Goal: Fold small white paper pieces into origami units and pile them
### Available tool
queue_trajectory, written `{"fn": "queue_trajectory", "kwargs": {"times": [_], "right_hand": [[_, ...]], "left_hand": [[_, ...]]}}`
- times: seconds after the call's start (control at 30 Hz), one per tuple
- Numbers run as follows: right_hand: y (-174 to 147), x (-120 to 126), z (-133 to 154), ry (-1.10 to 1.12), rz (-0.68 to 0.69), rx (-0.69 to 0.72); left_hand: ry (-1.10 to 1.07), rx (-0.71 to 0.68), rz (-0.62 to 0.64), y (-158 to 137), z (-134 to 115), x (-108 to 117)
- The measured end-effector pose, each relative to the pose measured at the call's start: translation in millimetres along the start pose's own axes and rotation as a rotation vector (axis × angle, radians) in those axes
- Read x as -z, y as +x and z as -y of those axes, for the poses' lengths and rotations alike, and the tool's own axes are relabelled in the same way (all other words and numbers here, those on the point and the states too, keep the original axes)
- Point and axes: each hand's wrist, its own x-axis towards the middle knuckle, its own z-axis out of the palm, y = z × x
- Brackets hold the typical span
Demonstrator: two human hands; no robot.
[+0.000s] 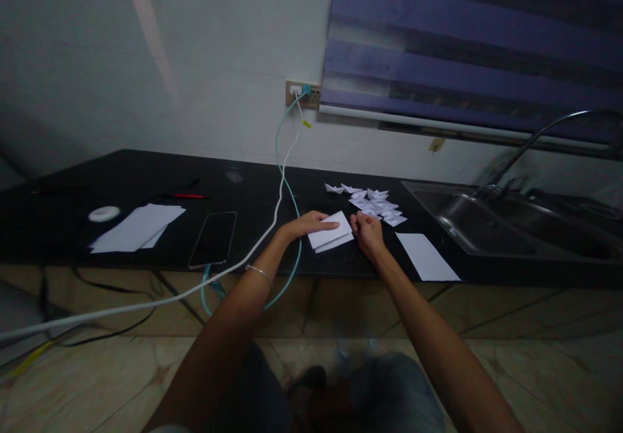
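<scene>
A folded sheet of white paper [331, 233] lies at the counter's middle, its layers slightly apart along the near edge. My left hand [311, 223] grips it from the left, thumb flat on top, the other fingers partly hidden. Close by the paper's right corner is my right hand [368, 232], its fingers curled together; whether they pinch the paper's edge or something small cannot be made out. Just behind my right hand, several small folded paper boats [374, 204] stand in a cluster. A flat white paper sheet [427, 258] rests to the right, near the front edge.
On the left are a stack of white paper [139, 228], a white roll [104, 214], a red pen [187, 196] and a phone [214, 238]. A white cable [272, 219] and a light-blue cable [294, 193] cross the counter from the wall socket [302, 94]. At right is a metal sink [457, 225].
</scene>
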Motion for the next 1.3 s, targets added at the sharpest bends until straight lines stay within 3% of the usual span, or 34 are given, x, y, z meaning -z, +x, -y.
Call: {"fn": "queue_trajectory", "kwargs": {"times": [0.07, 0.17, 0.4, 0.8, 0.93, 1.13, 1.3], "right_hand": [[-2, 1, 5, 0.117, -0.056, -0.058], [-5, 4, 16, 0.23, 0.0, -0.12], [-7, 10, 25, 0.115, 0.253, -0.094], [-5, -3, 14, 0.17, 0.314, -0.169], [-7, -3, 8, 0.009, 0.347, -0.102], [-11, 0, 1, -0.432, 0.386, 0.04], [-13, 2, 1, -0.509, 0.346, 0.106]], "left_hand": [[0.008, -0.005, -0.004, -1, 0, -1], [0.012, -0.004, -0.024, -1, 0, -1], [-0.001, -0.015, -0.034, -2, 0, -2], [-0.009, -0.1, -0.17, -1, 4, -6], [-0.03, -0.125, -0.204, -2, 5, -7], [-0.017, -0.162, -0.263, -4, 4, -7], [-0.054, -0.135, -0.26, -4, 3, -8]]}}
